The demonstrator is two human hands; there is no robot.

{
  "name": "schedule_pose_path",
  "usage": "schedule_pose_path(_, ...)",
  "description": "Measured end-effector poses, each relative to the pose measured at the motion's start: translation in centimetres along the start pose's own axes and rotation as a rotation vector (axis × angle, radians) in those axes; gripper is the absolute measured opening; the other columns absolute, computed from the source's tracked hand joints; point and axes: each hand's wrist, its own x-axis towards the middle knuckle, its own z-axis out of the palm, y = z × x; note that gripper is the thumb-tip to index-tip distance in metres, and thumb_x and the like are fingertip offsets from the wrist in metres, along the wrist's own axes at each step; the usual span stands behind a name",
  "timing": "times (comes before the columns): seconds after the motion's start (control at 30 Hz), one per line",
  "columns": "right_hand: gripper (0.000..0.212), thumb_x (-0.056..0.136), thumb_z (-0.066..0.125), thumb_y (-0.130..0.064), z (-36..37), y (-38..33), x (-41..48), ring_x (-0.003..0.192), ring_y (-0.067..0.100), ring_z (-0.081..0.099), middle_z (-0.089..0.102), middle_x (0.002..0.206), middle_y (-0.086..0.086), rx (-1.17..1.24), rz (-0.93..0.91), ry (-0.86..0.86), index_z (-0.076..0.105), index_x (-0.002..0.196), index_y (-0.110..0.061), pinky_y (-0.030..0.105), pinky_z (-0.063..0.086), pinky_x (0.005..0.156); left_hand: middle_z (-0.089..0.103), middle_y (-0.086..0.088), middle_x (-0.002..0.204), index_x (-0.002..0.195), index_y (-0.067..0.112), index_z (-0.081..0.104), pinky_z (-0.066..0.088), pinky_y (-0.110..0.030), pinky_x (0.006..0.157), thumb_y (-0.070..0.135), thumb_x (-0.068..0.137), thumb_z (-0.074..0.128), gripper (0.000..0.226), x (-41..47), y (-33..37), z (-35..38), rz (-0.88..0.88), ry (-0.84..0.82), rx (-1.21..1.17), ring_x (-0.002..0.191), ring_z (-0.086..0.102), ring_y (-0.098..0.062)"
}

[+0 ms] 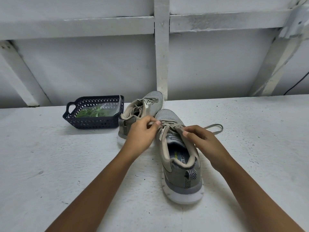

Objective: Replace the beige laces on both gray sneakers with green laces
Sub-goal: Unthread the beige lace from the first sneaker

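- A gray sneaker is sitting near the middle of a white surface, with its heel toward the viewer and its toe pointing away.
- A beige lace is running through the sneaker's eyelets, and one loose loop is trailing onto the surface just to the sneaker's right.
- The left hand is pinching a strand of the lace between thumb and fingertips at the left of the tongue.
- The right hand is pinching at the top right eyelet with its fingers curled. It appears to be holding the lace there, though the grip is partly hidden.
- The lace is looking flat, soft and limp, and very light. It is probably best taken close to an eyelet or by its stiffer tip and drawn out one crossing at a time.
- The sneaker is looking light, with a yielding mesh upper and a firm sole. It is likely to slide or tip when the lace is tugged, so one hand is better steadying it at the padded collar.
- A second gray sneaker is lying just behind and to the left, also carrying a beige lace.
- A dark basket is touching or almost touching that second sneaker's left side.
- The green laces are lying bundled inside the basket in a clear plastic bag, which is likely slippery to grip.
- A pale paneled wall is rising behind the surface.
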Motion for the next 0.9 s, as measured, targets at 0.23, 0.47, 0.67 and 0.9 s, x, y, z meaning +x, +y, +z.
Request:
schedule_pose_path(0.23, 0.008, 0.09, 0.06, -0.022, -0.1, -0.1, 0.1, 0.074, -0.013, 0.058, 0.069, 0.088, -0.011, -0.021, -0.01, -0.008, 0.068, 0.093, -0.022, 0.003, 0.04, 0.062, 0.064, 0.005, 0.082, 0.085, 0.021, 0.059, 0.045, -0.016, 0.066, 0.02, 0.095, 0.053, 0.011, -0.8, -0.2, -1.9, 0.068, 0.224, -0.107, 0.075, 0.058, -0.006)
schedule_pose_path(0.47, 0.016, 0.095, 0.052, -0.021, -0.5, -0.5, 1.4, 0.077, 0.008, 0.06, 0.066, 0.079, -0.003, -0.101, 0.025, 0.109, 0.065, 0.087, -0.022, 0.021, 0.043, 0.068, 0.057, -0.01, 0.083, 0.066, 0.001, 0.061, 0.039, -0.008, 0.061, 0.01, 0.093, 0.054, 0.029, -1.8, 0.3, -4.4, 0.135, 0.217, -0.187, 0.064, 0.054, 0.002)
schedule_pose_path(0.67, 0.027, 0.09, 0.062, -0.023, -0.7, 0.9, 5.1, 0.093, 0.015, 0.056, 0.061, 0.098, 0.005, -0.583, -0.055, 0.084, 0.066, 0.117, -0.021, 0.023, 0.036, 0.074, 0.057, 0.0, 0.097, 0.099, 0.009, 0.068, 0.035, -0.002, 0.075, 0.01, 0.092, 0.056, 0.015, -0.5, 0.1, -2.6, 0.216, 0.093, 0.1, 0.082, 0.053, 0.003)
schedule_pose_path(0.9, 0.016, 0.089, 0.058, -0.026, -0.7, -0.2, 5.3, 0.075, 0.02, 0.053, 0.06, 0.073, 0.0, -0.525, -0.085, 0.148, 0.058, 0.075, -0.017, 0.028, 0.039, 0.065, 0.061, -0.005, 0.098, 0.099, 0.01, 0.063, 0.036, -0.024, 0.074, 0.02, 0.095, 0.051, 0.016, 0.4, -0.2, 0.0, 0.037, -0.205, 0.22, 0.092, 0.056, -0.018)
